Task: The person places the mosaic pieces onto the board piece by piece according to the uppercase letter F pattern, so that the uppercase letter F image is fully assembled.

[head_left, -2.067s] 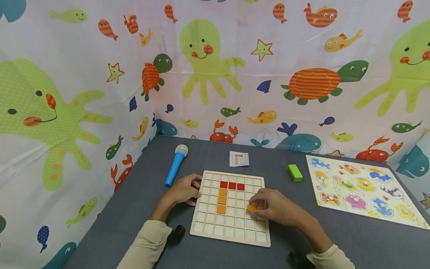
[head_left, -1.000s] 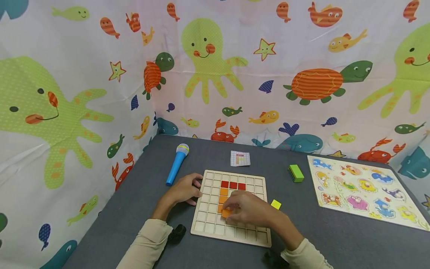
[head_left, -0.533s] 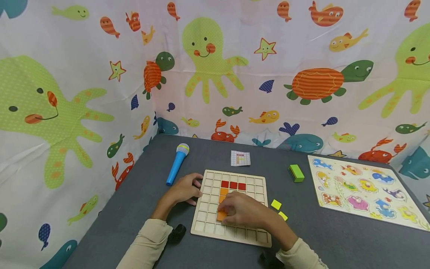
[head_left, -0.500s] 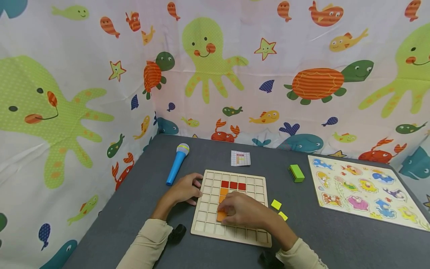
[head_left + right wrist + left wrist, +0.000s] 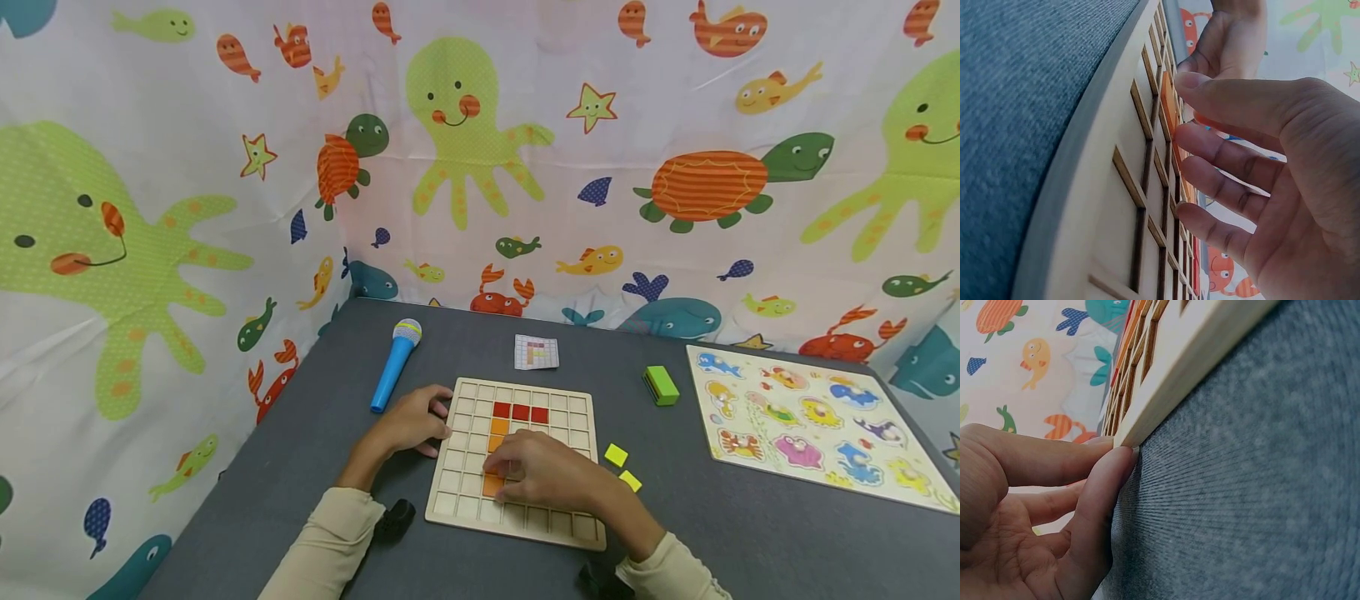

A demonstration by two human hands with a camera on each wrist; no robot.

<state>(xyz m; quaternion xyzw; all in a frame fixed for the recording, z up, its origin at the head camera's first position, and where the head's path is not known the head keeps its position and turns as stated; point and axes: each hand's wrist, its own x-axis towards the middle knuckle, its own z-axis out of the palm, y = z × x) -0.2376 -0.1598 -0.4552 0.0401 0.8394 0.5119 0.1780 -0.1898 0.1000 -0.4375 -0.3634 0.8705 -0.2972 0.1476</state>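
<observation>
A wooden grid board (image 5: 517,521) lies on the dark table. My left hand (image 5: 411,423) pinches its left edge between thumb and index finger, as the left wrist view shows. Over the board's middle, my right hand (image 5: 543,468) has its thumb and index finger at opposite sides of an orange tile (image 5: 492,486). That tile sits in a cell, with its rim showing above the grid in the right wrist view. Orange tiles (image 5: 498,427) run up the same column, partly hidden by my fingers. Red tiles (image 5: 521,412) form a row at the top.
Two yellow tiles (image 5: 616,455) lie right of the board. Behind it is a small grid pattern card (image 5: 536,352). A toy microphone (image 5: 392,371) lies at the back left, a green block-like stack (image 5: 662,386) at the back right. A sea-animal puzzle board (image 5: 798,425) occupies the right.
My right hand has moved left from the board's right side, bringing the orange tile to the column's lower end; it now sits lower. Yellow tiles have come into sight. My left hand stays put.
</observation>
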